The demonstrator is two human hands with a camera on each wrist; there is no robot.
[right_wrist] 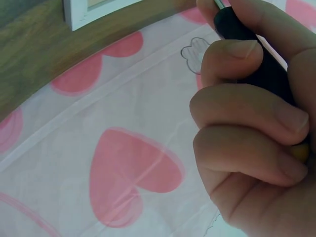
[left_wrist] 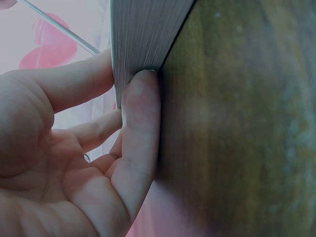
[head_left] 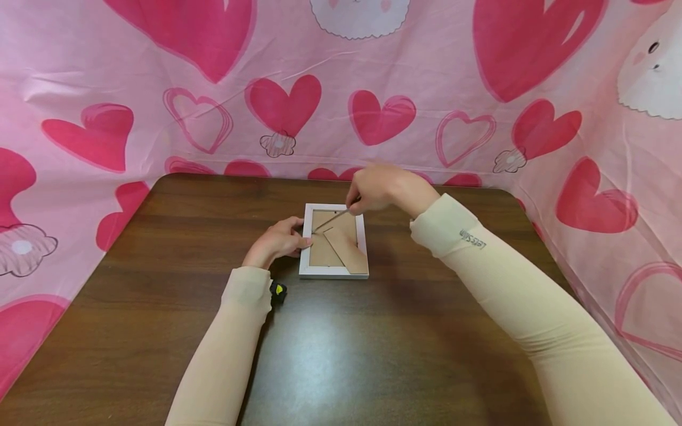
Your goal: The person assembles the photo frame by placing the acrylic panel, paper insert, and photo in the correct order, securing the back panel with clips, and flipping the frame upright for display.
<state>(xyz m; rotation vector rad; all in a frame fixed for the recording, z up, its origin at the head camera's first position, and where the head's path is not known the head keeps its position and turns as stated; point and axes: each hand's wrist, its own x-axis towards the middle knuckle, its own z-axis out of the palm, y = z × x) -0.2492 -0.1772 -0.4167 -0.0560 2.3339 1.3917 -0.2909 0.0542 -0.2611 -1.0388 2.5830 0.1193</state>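
A white picture frame (head_left: 322, 253) lies back up on a brown tabletop (head_left: 319, 361), its long axis running nearly straight away from the person. Its support leg (head_left: 346, 251) slants toward the frame's near right corner. At the frame's left side, the left hand (head_left: 278, 240) has a narrow grip, pinching the edge with its thumb on top. Near the frame's far right corner, the right hand (head_left: 377, 188) curls around a dark-handled screwdriver (head_left: 333, 220); its shaft points down and left, toward the frame's left inner edge. Heart-patterned cloth (head_left: 330, 155) hangs beyond the frame.
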